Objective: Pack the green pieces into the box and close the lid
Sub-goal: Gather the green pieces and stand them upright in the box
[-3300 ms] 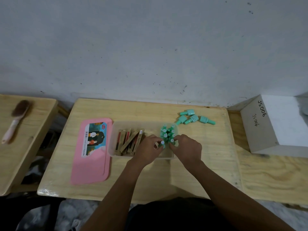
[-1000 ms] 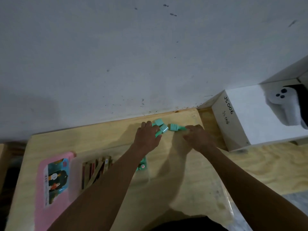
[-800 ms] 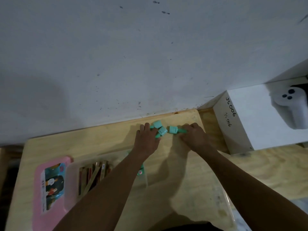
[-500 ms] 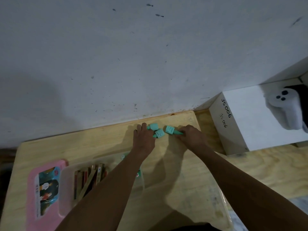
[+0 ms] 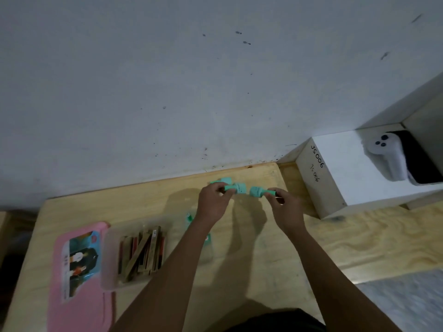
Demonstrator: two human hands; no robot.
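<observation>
Left hand (image 5: 214,201): pinches one green piece (image 5: 237,188), just lifted off the bench (image 5: 263,259). Right hand (image 5: 284,205): pinches a second green piece (image 5: 256,191), also raised. Leftover piece (image 5: 225,180): seemingly one, by the wall. Box (image 5: 109,259): open, awaiting both; lid (image 5: 79,295) beside it.

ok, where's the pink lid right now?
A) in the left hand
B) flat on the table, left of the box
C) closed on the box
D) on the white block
B: the pink lid lies flat on the table, just left of the box, which stands open.
</observation>
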